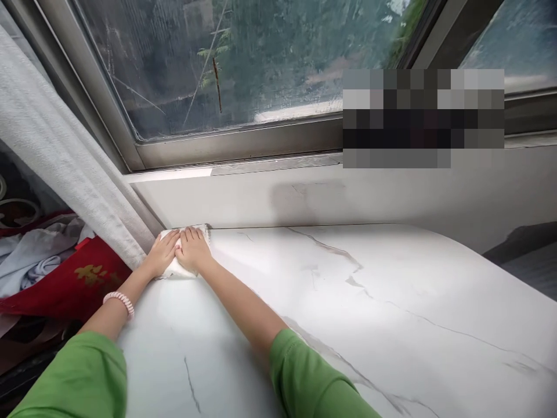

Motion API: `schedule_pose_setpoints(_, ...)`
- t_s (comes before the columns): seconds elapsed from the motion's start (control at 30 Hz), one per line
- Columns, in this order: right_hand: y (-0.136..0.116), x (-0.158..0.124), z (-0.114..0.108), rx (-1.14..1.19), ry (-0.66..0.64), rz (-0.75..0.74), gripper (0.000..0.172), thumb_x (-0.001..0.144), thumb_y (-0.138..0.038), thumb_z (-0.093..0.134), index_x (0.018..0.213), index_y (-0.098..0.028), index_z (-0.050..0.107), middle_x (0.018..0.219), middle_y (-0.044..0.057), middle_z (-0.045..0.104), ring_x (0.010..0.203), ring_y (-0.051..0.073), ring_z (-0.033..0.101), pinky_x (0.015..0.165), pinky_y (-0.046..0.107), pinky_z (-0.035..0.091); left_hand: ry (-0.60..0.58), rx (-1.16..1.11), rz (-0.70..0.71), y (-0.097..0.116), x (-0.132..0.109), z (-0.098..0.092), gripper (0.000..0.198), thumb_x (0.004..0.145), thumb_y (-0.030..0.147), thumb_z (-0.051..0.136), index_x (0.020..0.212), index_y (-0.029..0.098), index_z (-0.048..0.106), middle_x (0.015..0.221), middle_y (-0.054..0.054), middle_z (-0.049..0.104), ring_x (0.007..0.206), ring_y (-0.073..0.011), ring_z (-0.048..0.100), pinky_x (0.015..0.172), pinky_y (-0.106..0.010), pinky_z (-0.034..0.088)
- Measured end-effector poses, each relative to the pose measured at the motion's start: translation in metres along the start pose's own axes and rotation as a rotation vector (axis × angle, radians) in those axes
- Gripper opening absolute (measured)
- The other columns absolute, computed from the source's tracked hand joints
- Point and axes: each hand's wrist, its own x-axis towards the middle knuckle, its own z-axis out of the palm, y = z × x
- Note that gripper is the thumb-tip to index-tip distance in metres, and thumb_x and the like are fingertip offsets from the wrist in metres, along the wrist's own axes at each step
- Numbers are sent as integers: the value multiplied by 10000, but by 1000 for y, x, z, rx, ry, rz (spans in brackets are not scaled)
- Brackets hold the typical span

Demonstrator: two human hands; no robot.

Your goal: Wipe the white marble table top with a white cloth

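A folded white cloth (177, 269) lies on the white marble-patterned tabletop (278, 273), at its far left corner by the wall. My left hand (162, 254) rests flat over the cloth's left part, fingers stretched forward. Beside it, my right hand (192, 249) presses down on the cloth's right part with its fingers extended. The two hands nearly touch at the thumbs. Both arms reach forward in green sleeves, and a pale pink beaded bracelet (119, 300) circles my left wrist. Most of the cloth is hidden beneath my hands.
A white curtain (73, 122) hangs along the left, close to my left hand. Below it sits a red bag (98, 270) with pale fabric inside. A metal-framed window (243, 142) rises above the low white wall (235, 200). The tabletop's right edge curves.
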Motion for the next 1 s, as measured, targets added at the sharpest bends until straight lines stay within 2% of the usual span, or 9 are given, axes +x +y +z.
schedule_pose_setpoints(0.13,-13,-29,-8,21,-19,-23,574,930,-289,382,1392,51,395,1467,239,401,1387,292,300,1167,433,129,15,30,-10,18,-31,0,522,968,315,186,1432,148,359,1503,-132,373,1398,-227,312,1155,-515,148)
schedule_pose_setpoints(0.27,-32,-75,-22,17,-10,-48,602,922,-291,379,1400,75,378,1464,263,389,1391,328,292,1168,469,129,22,31,16,44,-70,-4,525,981,315,178,1460,157,321,1521,-115,348,1415,-221,283,1162,-503,147)
schedule_pose_setpoints(0.37,-47,-116,-36,9,-11,-82,633,912,-291,390,1406,103,349,1463,297,367,1394,362,278,1160,510,145,32,39,72,72,-107,-8,519,994,307,188,1496,190,253,1532,-97,332,1424,-218,265,1166,-493,147)
schedule_pose_setpoints(0.5,-62,-167,-56,6,-72,-161,642,909,-294,385,1415,98,338,1471,291,352,1397,385,267,1147,559,178,98,103,89,115,-156,-10,559,991,258,222,1533,212,94,1545,-92,305,1418,-231,282,1169,-488,148)
schedule_pose_setpoints(0.6,-70,-195,-68,10,-118,-186,649,907,-284,385,1423,105,321,1479,299,323,1402,405,243,1148,577,185,129,146,96,142,-183,-10,604,982,227,239,1535,224,-3,1553,-88,287,1410,-231,299,1170,-482,156)
schedule_pose_setpoints(0.8,-71,-227,-85,50,-145,-249,658,903,-295,385,1430,94,319,1494,280,299,1409,420,200,1154,591,195,131,163,73,176,-207,-11,630,963,218,260,1536,214,-1,1551,-96,288,1404,-252,312,1162,-505,182)
schedule_pose_setpoints(1.0,-64,-229,-85,103,-118,-307,667,877,-282,437,1416,99,344,1481,276,323,1411,397,223,1166,570,203,117,138,47,186,-210,-11,636,957,209,265,1536,201,3,1541,-118,304,1398,-267,322,1148,-532,196)
